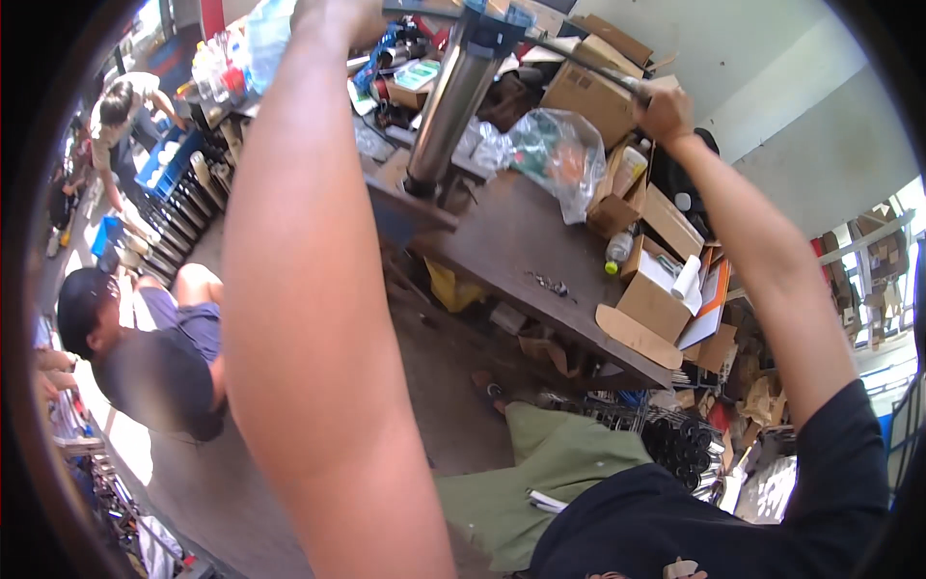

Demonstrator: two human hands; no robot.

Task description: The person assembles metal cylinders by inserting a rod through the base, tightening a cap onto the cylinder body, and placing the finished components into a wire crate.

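Note:
A shiny metal cylinder (pixel 449 106) stands upright but looks tilted, its lower end at the workbench (pixel 511 227). On its top sits a blue fitting (pixel 497 27) with a long dark bar (pixel 588 66) running out to both sides. My right hand (pixel 666 114) is closed round the bar's right end. At the upper edge, partly cut off, my left hand (pixel 342 19) is closed on the bar's other end. My raised left forearm hides much of the middle left.
Cardboard boxes (pixel 588 101), a clear plastic bag (pixel 558 154) and a bottle (pixel 619 253) crowd the bench's far and right parts. Small metal bits (pixel 550 284) lie near its front edge. To the left, one person (pixel 159 372) sits low and another (pixel 125 116) bends over a blue crate (pixel 164 164).

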